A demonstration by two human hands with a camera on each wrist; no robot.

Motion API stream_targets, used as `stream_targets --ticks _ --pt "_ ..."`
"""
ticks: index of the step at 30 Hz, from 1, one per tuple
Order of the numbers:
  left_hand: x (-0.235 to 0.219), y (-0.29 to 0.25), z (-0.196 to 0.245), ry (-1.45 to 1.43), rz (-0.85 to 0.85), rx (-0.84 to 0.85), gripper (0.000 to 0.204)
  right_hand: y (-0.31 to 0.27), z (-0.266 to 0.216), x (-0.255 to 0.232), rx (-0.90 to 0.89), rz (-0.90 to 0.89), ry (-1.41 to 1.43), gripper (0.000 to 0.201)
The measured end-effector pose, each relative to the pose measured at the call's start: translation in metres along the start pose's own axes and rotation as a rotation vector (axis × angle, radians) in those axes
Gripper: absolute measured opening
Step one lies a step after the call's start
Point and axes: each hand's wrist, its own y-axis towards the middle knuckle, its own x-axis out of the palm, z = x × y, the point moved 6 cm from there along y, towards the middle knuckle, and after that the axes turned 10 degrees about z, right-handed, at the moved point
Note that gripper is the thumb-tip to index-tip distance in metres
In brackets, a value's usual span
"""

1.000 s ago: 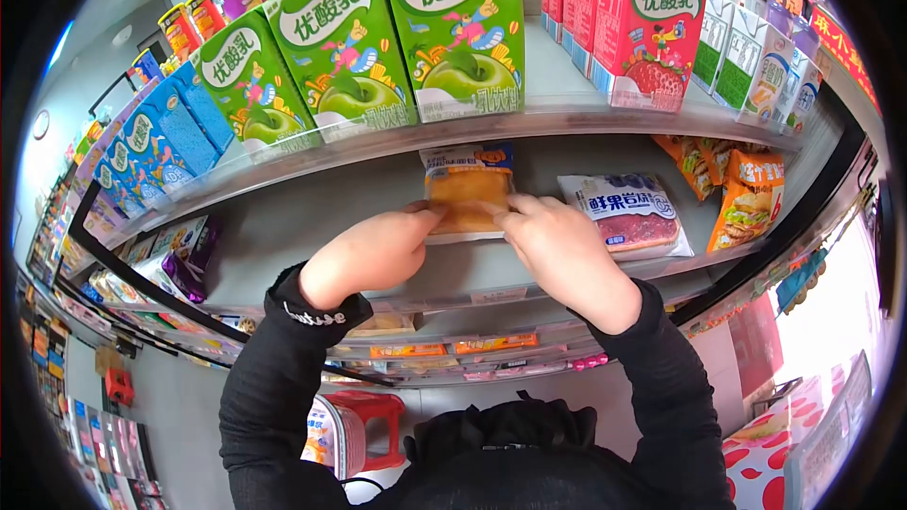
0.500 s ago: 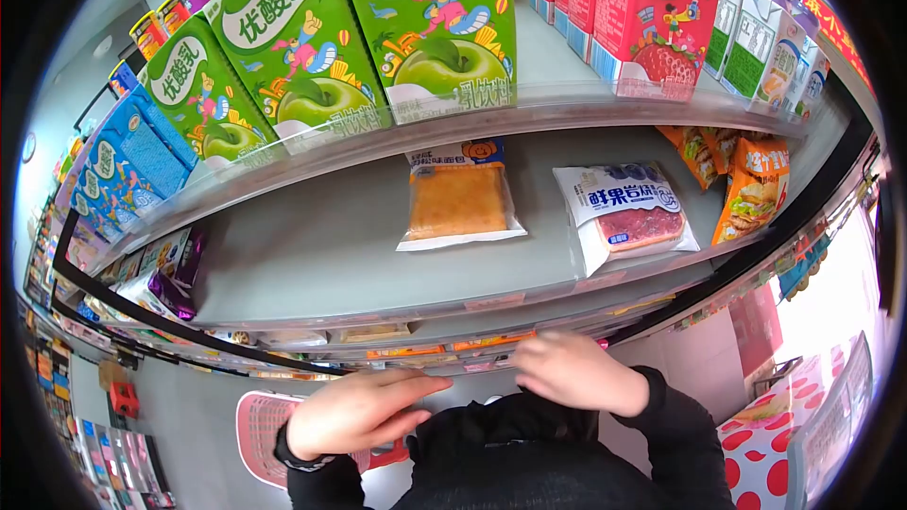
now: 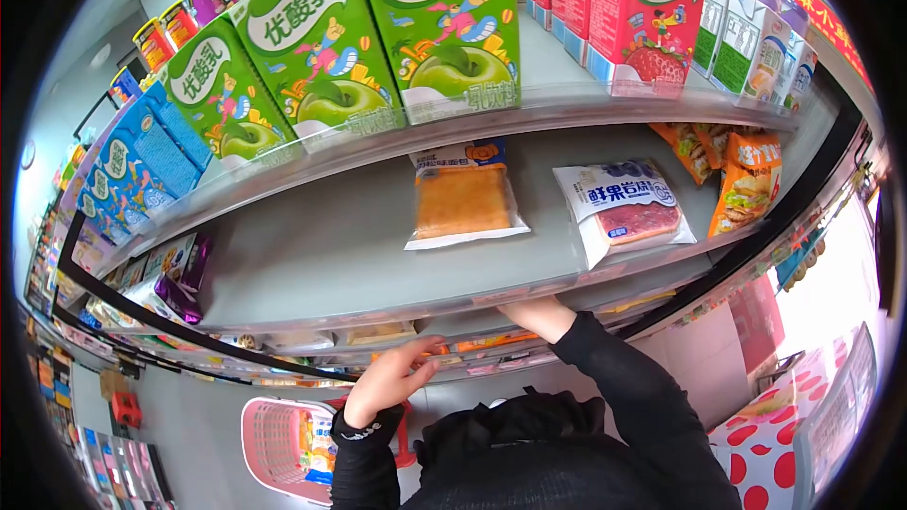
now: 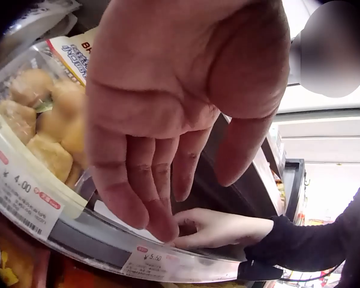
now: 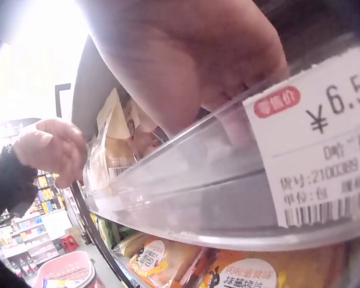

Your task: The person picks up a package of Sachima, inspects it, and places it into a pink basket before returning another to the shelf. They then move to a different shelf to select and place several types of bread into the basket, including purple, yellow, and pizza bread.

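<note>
My right hand [image 3: 539, 314] reaches under the front edge of the middle shelf [image 3: 312, 269] into the one below. In the right wrist view its fingertips dip behind a clear plastic shelf lip [image 5: 168, 198], beside a price tag [image 5: 318, 144]; I cannot tell whether they grip anything. My left hand [image 3: 387, 382] hovers in front of the lower shelves, its fingers extended and holding nothing. Beside it in the left wrist view is a clear pack of round buns [image 4: 42, 120]. Above, a packaged golden bread [image 3: 463, 198] and a blueberry bread pack [image 3: 628, 212] lie on the middle shelf.
Green drink cartons [image 3: 453, 38] and pink cartons [image 3: 652, 19] line the top shelf. Orange snack bags [image 3: 746, 184] stand at the right. On the floor is a pink basket [image 3: 253, 434] with packets inside. Bread packs [image 5: 168, 264] lie one shelf lower.
Both hands have left the golden bread pack, which lies flat nearer the shelf front. They drew back toward the body, then my right hand went forward into the lower shelf.
</note>
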Motion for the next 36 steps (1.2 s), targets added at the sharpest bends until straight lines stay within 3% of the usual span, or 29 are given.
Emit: stream_targets --ticks 5,7,10,13,16,18,19,20,22,23,26,33,36 --pt "0.004 -0.003 -0.017 -0.044 0.066 -0.038 0.035 0.0 -0.006 -0.004 -0.06 0.097 0.039 0.023" --pt "0.013 -0.005 -0.032 -0.36 0.093 -0.149 0.032 0.001 -0.014 -0.009 -0.1 0.121 0.007 0.022" --pt "0.028 -0.007 -0.037 -0.542 0.077 -0.21 0.028 0.001 -0.016 -0.007 -0.016 0.037 -0.063 0.022" --pt "0.041 -0.006 -0.045 -0.558 0.09 -0.225 0.029 0.001 -0.024 -0.017 -0.071 0.117 -0.149 0.02" --pt "0.053 -0.006 -0.049 -0.602 0.091 -0.242 0.032 -0.005 -0.031 -0.037 -0.041 0.098 -0.006 0.018" --pt "0.065 -0.006 -0.045 -1.094 0.156 -0.433 0.035 -0.013 -0.045 -0.057 -0.069 0.048 0.057 0.019" --pt "0.071 -0.003 -0.044 -1.179 0.12 -0.393 0.048 -0.02 -0.043 -0.063 0.078 -0.049 0.109 0.018" --pt "0.076 -0.001 -0.044 -1.181 0.116 -0.386 0.048 -0.028 -0.041 -0.067 0.225 -0.145 0.161 0.018" --pt "0.088 0.004 -0.038 -1.679 0.091 -0.439 0.06 -0.04 -0.045 -0.084 0.219 -0.158 0.168 0.016" --pt "0.092 0.005 -0.038 -1.696 0.096 -0.461 0.068 -0.045 -0.05 -0.092 0.189 -0.171 0.187 0.015" --pt "0.094 0.009 -0.017 -1.805 0.074 -0.442 0.067 -0.065 -0.055 -0.108 0.157 -0.235 0.228 0.014" --pt "0.117 -0.007 0.0 -1.477 0.06 -0.524 0.058 -0.088 -0.079 -0.143 -0.094 -0.324 0.196 0.013" --pt "0.135 -0.023 -0.002 -1.5 -0.086 -0.521 0.06 -0.104 -0.085 -0.146 -0.167 -0.483 0.214 0.011"
